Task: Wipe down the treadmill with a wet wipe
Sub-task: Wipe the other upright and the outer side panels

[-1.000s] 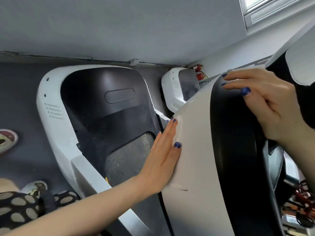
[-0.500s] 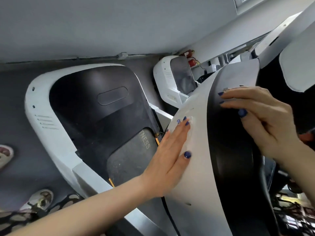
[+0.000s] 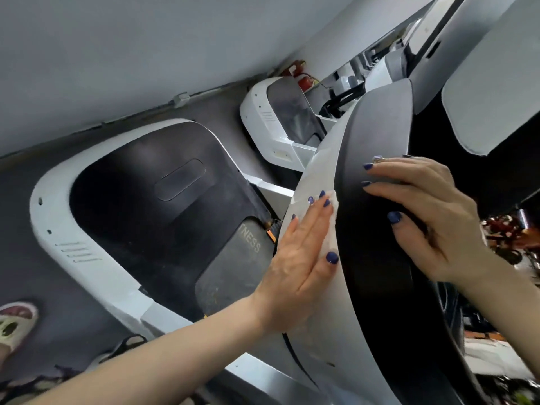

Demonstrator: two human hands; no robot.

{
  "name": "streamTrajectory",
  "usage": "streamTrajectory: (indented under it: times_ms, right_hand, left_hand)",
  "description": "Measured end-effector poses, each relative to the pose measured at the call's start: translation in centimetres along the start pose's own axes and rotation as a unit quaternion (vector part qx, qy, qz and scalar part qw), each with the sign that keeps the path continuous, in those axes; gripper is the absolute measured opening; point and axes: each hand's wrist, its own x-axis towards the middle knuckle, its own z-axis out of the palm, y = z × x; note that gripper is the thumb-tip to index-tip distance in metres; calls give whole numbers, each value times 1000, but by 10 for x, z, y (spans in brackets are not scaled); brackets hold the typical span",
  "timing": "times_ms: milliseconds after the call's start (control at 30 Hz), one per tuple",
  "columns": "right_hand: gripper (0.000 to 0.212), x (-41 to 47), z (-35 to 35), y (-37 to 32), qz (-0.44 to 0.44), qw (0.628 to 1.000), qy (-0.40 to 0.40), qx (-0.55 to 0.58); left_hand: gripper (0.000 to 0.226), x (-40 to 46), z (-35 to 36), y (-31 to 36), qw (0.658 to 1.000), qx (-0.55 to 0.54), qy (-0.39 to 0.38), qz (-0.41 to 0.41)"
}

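The treadmill's curved console housing (image 3: 318, 340) is white with a black inner panel (image 3: 377, 267). My left hand (image 3: 298, 255) lies flat on the white side and presses a white wet wipe (image 3: 331, 226) against it; only the wipe's edge shows beside my fingers. My right hand (image 3: 423, 217) rests with straight fingers on the black panel's rim, thumb down on the black surface. Below lies the treadmill deck (image 3: 140, 200), with its black motor cover, white shell and dark belt.
A second treadmill's white and black hood (image 3: 280, 112) stands behind, near red extinguishers (image 3: 304, 80) at the wall. A slippered foot (image 3: 14, 323) shows at the lower left on the grey floor. White upright parts (image 3: 479, 95) rise at the upper right.
My left hand has slid further up the white housing with the wipe. My right hand has shifted down along the black panel. The camera has tilted.
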Motion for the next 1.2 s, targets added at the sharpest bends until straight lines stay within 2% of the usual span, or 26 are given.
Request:
streamTrajectory:
  times_ms: [133,267,433,600,933,1067,1133,1200]
  right_hand:
    - [34,-4,-1,-5,37,998,36,-30]
    - [36,-14,-2,-10,96,991,66,-63]
    - [34,-29,3,-18,187,971,125,-77]
    - [35,-28,7,-21,237,952,174,-89]
    - [35,-49,8,-20,302,928,196,-101]
    - [36,-57,6,-17,301,930,191,-91]
    - [36,-57,3,-15,284,936,187,-94]
    - [35,-58,-1,-11,268,939,193,-98]
  left_hand:
    - [64,15,-13,6,996,62,-36,58]
    - [57,37,-27,14,976,153,-79,130]
    - [60,75,-37,20,960,197,-143,139]
    - [60,104,-40,31,944,209,-206,148]
    - [56,103,-51,34,934,200,-251,160]
    - [53,127,-43,48,932,210,-252,152]
    - [51,137,-42,56,921,229,-258,182]
    - [48,148,-45,62,894,275,-268,231]
